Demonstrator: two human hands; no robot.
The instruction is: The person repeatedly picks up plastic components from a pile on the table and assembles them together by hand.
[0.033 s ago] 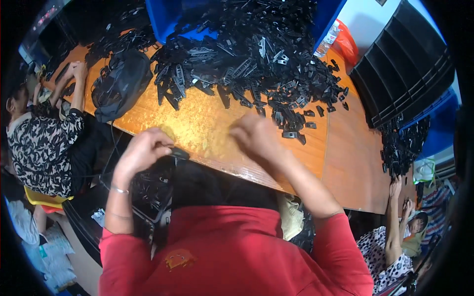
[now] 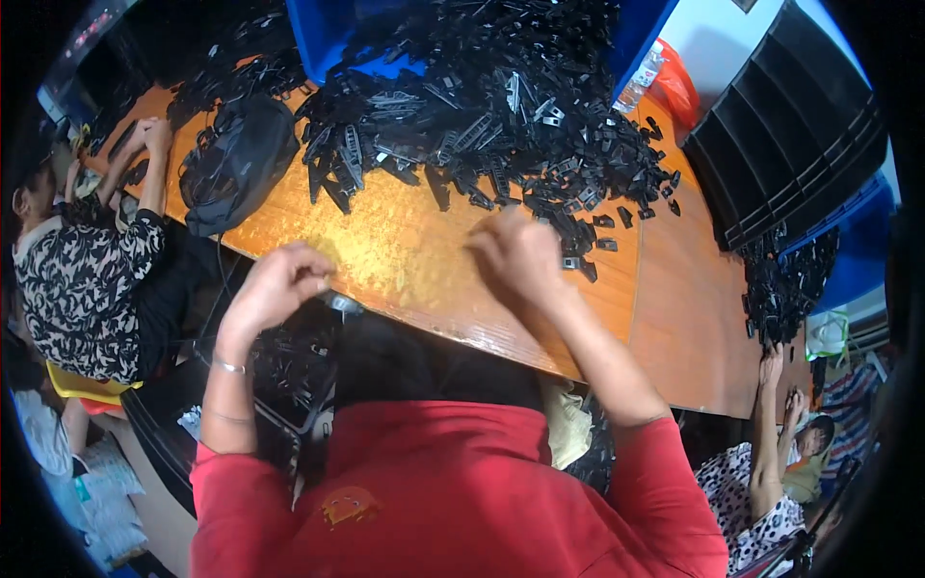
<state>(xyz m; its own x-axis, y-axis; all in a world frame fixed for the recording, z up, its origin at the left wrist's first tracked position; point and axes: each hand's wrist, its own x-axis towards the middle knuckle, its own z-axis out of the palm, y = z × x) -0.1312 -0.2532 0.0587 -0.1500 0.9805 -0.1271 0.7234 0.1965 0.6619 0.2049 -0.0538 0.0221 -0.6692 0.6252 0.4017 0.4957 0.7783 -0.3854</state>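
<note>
My left hand (image 2: 277, 286) hovers at the near left edge of the orange table (image 2: 405, 226), its fingers bent and a gap between thumb and index finger. Just below the fingertips, a small dark part with a greyish shine (image 2: 343, 304) hangs past the table edge, seemingly apart from the hand. My right hand (image 2: 520, 252) is over the table at the near side of a large heap of small black plastic parts (image 2: 501, 125). Its fingers are loosely bent, apart and slightly blurred, with no part visible in them. The closest loose parts (image 2: 576, 234) lie beside its knuckles.
A blue bin (image 2: 313, 43) lies open toward me behind the heap. A black mesh bag (image 2: 241, 164) sits at left. Stacked black trays (image 2: 785, 125) lean at right, near a red plastic bag (image 2: 679, 87). Co-workers (image 2: 87, 289) sit at both sides. More parts (image 2: 289, 366) lie below the table edge.
My right hand has moved slightly right and away from me, toward the heap. The left fingers have lifted a little off the small dark part, which sits slightly lower and turned.
</note>
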